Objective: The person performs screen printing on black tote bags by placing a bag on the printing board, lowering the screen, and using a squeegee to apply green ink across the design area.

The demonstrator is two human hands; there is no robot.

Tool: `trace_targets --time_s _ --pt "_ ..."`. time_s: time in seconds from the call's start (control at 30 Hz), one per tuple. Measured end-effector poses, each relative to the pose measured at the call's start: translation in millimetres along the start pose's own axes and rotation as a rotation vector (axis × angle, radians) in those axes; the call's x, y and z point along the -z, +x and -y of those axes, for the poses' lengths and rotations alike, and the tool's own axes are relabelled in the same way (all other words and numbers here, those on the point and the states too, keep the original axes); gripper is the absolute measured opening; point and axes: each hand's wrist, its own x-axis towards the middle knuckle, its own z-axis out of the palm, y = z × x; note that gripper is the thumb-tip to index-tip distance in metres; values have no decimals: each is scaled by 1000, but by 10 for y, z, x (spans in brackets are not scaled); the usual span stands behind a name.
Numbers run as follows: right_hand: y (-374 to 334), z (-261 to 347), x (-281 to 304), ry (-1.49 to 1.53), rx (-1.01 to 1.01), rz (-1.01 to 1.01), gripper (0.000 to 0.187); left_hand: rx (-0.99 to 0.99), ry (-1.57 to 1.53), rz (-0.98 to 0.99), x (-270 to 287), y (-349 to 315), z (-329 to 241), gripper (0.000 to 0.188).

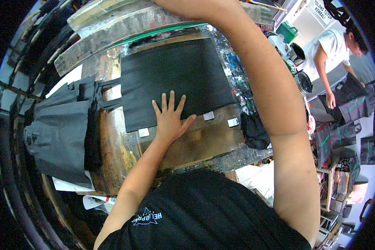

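Note:
A black fabric bag (175, 75) lies flat on a worn, paint-stained board, its two handles stretching out to the left. My left hand (171, 118) rests on its near edge, palm down with the fingers spread. Small white tabs stick to the board along that edge, one of them a white square (208, 116) just right of my thumb. My right arm (271, 75) reaches up across the right side and leaves the picture at the top, so the right hand is out of sight. Beyond the bag, wooden frame bars (125, 39) with a green strip run across.
A pile of black bags (62, 129) lies at the left. Dark cloth (255, 131) sits by the board's right end. Paint tins (303, 81) and a green jug (286, 32) stand farther right. A person in white (327, 54) handles black bags there.

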Motion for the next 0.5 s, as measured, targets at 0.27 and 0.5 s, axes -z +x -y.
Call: trace_targets --time_s 0.27,0.5 --pt "-188 29 -10 -1 65 -60 70 432 -865 -480 1239 54 1039 75" --pt "-1175 234 -587 -2 81 -327 51 452 -1108 -449 2103 -218 822 71"
